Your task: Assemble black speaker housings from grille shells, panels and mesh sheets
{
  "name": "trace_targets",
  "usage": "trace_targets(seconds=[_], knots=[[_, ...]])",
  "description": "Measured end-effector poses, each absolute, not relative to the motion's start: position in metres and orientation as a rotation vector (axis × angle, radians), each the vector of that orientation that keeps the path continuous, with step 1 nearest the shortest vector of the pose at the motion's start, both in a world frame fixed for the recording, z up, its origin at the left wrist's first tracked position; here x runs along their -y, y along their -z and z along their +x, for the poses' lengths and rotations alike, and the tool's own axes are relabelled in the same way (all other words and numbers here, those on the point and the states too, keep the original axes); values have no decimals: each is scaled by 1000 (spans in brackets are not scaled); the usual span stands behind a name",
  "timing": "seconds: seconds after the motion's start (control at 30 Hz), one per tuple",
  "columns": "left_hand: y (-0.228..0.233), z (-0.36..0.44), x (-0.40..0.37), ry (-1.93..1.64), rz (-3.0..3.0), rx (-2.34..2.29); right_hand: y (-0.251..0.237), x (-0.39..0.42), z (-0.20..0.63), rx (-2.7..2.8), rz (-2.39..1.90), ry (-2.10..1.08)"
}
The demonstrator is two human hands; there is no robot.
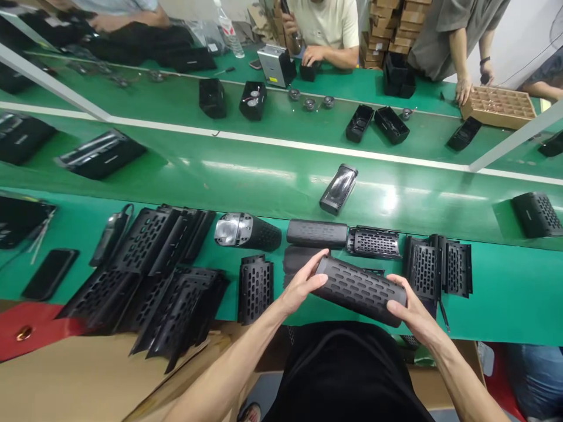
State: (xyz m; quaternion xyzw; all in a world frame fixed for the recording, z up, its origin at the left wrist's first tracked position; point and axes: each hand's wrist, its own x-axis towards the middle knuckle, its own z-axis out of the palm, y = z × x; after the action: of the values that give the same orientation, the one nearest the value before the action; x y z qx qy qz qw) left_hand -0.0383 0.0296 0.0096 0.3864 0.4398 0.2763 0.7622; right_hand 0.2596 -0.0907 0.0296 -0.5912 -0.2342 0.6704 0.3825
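I hold a black perforated speaker shell (358, 289) level above the near edge of the green bench. My left hand (303, 284) grips its left end and my right hand (411, 313) cups its right end. Just beyond it lie another black tube shell (316, 232), a flat perforated grille (373, 241) and a speaker body with a silver end cap (246, 230).
A large heap of black perforated grilles (162, 275) lies at the left, with more grilles (440, 266) at the right. A wrapped speaker (338, 187) rests on the belt. A phone (50, 272) lies far left. Other people work across the bench beside a cardboard tray (499, 106).
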Motion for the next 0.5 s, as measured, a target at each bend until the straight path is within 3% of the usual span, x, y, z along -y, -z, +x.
trace_targets(seconds=[0.2,0.37,0.5], knots=[[2,-29,-52,-913,733,-1245,-18,-8,291,348,-1440,-1310],[47,-44,-29,-831,852,-1601,30,-127,332,174,-1501,-1054],[72,-52,5,-679,928,-1753,65,-168,353,105,-1624,-899]])
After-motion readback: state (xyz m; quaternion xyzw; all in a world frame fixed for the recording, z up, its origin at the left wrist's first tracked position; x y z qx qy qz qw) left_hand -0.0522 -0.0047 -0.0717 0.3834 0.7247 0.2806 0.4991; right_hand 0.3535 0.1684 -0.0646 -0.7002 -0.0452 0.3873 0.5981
